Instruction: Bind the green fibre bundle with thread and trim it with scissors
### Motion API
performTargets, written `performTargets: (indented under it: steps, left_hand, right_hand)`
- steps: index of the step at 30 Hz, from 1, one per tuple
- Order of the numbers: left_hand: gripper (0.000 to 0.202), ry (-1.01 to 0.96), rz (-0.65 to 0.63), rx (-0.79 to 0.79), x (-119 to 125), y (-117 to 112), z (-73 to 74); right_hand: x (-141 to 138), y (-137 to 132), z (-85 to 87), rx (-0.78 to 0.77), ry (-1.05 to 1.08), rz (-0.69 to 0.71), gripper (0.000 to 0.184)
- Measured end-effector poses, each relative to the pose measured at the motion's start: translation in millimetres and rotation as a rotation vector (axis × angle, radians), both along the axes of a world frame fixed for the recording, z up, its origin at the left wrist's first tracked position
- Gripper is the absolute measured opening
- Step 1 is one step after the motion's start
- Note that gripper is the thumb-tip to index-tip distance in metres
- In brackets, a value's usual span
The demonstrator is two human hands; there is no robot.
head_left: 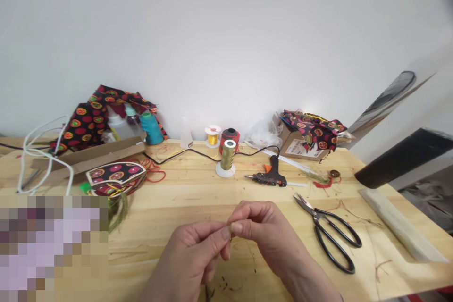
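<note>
Above the front middle of the wooden table (pixel 155 207), my left hand (pixel 201 247) and my right hand (pixel 264 233) meet fingertip to fingertip. Both are closed in a pinch on something tiny, perhaps a thread end, mostly hidden by the fingers. Dark bits of scrap lie on the wood below them. Scissors (pixel 320 219) with black handles lie to the right, blades slightly apart. Beyond my hands stand a gold thread cone (pixel 228 156) and a red thread spool (pixel 231 138) behind it. A black glue gun (pixel 271 174) rests on its side near them.
Patterned cut fabric pieces (pixel 116 174) with red cord lie left, near a cardboard tray (pixel 95 156), a teal thread cone (pixel 152 128) and a white cable (pixel 26 155). A cardboard box (pixel 300 145) topped with fabric stands at the back right. A pale flat strip (pixel 399 226) lies along the right edge.
</note>
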State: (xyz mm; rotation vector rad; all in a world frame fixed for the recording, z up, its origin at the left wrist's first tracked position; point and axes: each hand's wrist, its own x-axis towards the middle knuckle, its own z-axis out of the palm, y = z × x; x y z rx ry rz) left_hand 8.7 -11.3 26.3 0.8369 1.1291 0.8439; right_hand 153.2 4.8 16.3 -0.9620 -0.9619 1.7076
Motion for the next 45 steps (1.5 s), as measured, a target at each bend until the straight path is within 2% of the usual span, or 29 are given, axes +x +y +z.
performTargets:
  steps: [3, 9, 15, 21, 26, 30, 33, 36, 39, 45]
  left_hand:
    - [0.03, -0.006, -0.014, 0.003, -1.3, -0.2, -1.2]
    - [0.02, -0.269, -0.002, -0.14, -2.8, 0.1, -0.6]
    - [0.019, -0.27, -0.048, -0.152, -2.3, 0.8, -3.7]
    - [0.017, -0.233, -0.078, -0.157, 0.0, 1.1, -1.3]
    - [0.02, -0.103, -0.092, -0.017, -4.2, 2.4, -3.2]
    - [0.012, -0.026, -0.005, 0.159, -9.2, 5.1, -6.5]
    - [0.01, -0.045, 0.071, 0.24, -9.5, 6.9, -7.2]
    - [0.01, -0.097, 0.103, 0.231, -8.8, 7.4, -6.9]
    - [0.011, -0.157, 0.135, 0.179, -9.3, 7.6, -5.8]
    - [0.04, -0.294, 0.171, 0.024, -11.5, 9.1, -3.2]
  right_hand:
    - [0.2, -0.6, 2.6, 0.016, -0.031, -0.039, 0.017]
    - [0.9, -0.5, 8.0, 0.112, -0.234, -0.08, 0.017]
    - [4.6, 0.1, 10.1, 0.269, -0.495, -0.13, 0.013]
    - [4.2, -0.9, 17.6, 0.339, -0.58, -0.102, 0.013]
    - [2.9, 1.6, 13.7, 0.364, -0.469, -0.141, 0.014]
    - [0.7, 3.0, -1.3, 0.256, -0.197, -0.222, 0.026]
    - [-5.8, 1.1, -11.3, 0.186, 0.013, -0.154, 0.028]
    - [-15.0, -1.7, -14.3, 0.141, 0.127, -0.07, 0.027]
    - [-22.3, -4.1, -9.7, 0.144, 0.169, -0.008, 0.022]
    - [-26.4, -6.1, 3.5, 0.197, 0.049, 0.038, 0.021]
